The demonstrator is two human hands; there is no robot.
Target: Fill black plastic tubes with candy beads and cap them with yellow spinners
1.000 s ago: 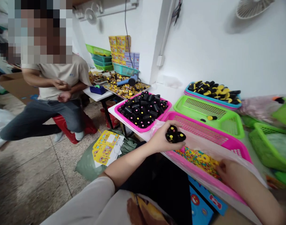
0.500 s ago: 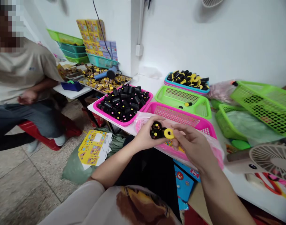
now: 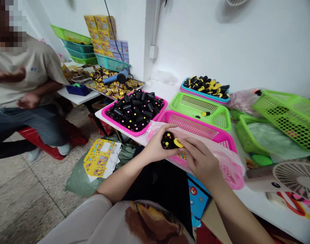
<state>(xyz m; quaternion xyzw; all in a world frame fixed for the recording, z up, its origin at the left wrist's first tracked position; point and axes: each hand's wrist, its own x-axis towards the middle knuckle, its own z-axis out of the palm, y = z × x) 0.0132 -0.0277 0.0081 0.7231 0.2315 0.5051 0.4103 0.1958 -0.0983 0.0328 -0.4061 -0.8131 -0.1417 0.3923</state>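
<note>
My left hand [image 3: 153,147] is wrapped around a few short black cylinders [image 3: 167,144] whose visible ends show yellow dots. With thumb and fingers, my right hand [image 3: 204,161] pinches a round yellow cap [image 3: 178,143] against the side of this group; the cap is seen nearly edge-on. Whether the cap is seated on a cylinder I cannot tell. Below my hands, small coloured beads [image 3: 182,156] show in a pink basket [image 3: 195,122] partly lined with clear plastic film [image 3: 213,154]. Left of it, another pink basket [image 3: 141,133] is heaped with black cylinders.
A green basket [image 3: 175,101] holds a yellow-capped cylinder. Behind it, a blue basket [image 3: 206,96] is full of capped cylinders. A fan [image 3: 296,178] and tilted green baskets [image 3: 284,112] stand right. At left, a co-worker sits on a red stool [image 3: 52,149] by a side table.
My right hand has turned the yellow cap from face-up to nearly edge-on and moved it slightly left, against the cylinders. The co-worker has raised a hand.
</note>
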